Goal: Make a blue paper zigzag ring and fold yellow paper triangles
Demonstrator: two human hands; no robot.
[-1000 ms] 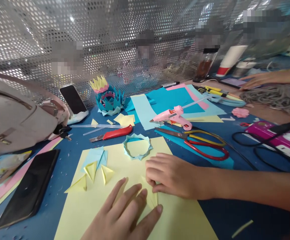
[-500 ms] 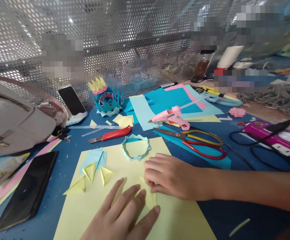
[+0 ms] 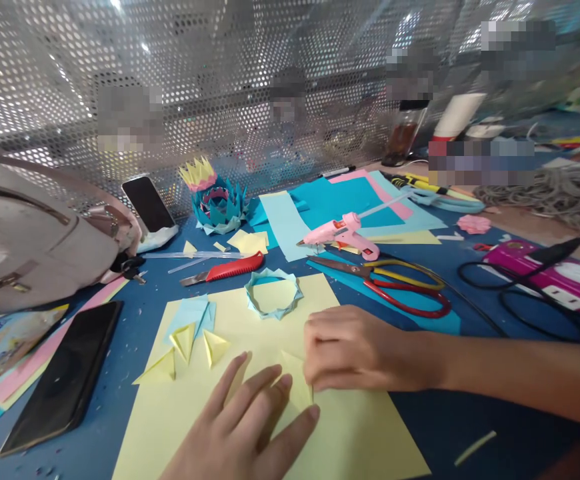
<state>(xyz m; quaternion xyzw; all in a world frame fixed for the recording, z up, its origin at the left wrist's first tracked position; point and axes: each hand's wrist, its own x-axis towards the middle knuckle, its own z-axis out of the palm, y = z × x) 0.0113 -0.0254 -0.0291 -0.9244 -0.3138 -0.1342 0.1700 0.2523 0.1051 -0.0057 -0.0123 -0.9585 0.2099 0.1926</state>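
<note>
On the large pale yellow paper sheet [image 3: 350,433], the left hand [image 3: 250,427] presses flat w/ open fingers on a small folded yellow paper piece [image 3: 297,390]. The right hand [image 3: 355,350] has curled tighter since 0.5 s ago, pinching its edge, so the crease looks firmer.

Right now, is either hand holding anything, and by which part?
Both hands press a small folded yellow paper piece flat on the yellow sheet: the left hand fingers lie on its left side, the right hand fingertips pinch its right edge.
</note>
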